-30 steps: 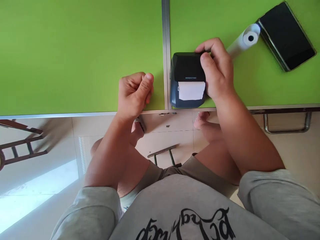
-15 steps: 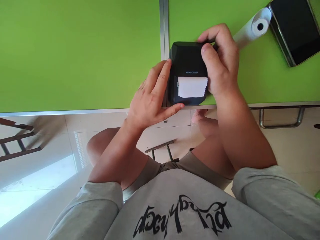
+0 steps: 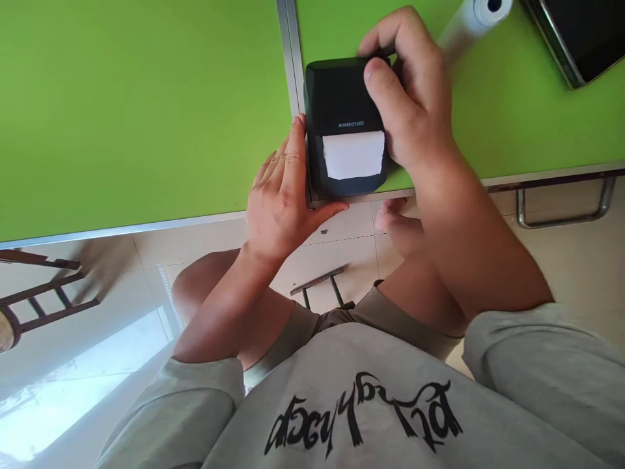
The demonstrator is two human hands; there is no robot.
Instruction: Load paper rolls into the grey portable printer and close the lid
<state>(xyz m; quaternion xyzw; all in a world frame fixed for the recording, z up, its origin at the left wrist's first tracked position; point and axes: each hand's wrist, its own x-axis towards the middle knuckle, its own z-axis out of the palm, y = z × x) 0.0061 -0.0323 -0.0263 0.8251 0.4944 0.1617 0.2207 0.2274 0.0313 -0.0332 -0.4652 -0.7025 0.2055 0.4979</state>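
a bright green, flat-topped table (image 3: 137, 117) fills the upper view, split by a grey metal seam (image 3: 289, 45). just beside that seam, near the front edge, sits a black, box-shaped plastic printer (image 3: 342, 91). a dark, flat rectangular device with a shiny rim (image 3: 596, 39) lies far right, partly cut off. the right hand (image 3: 417, 111) grips the printer's far right corner, thumb on top, fingers behind. the left hand (image 3: 278, 202), a clenched fist well apart a second ago, is now spread, its fingers straight against the printer's left side; the printer therefore looks braced from both sides. a white, cylindrical paper roll (image 3: 461, 29) stands near the right hand; a white, rectangular paper strip (image 3: 355, 155) covers the printer's front.
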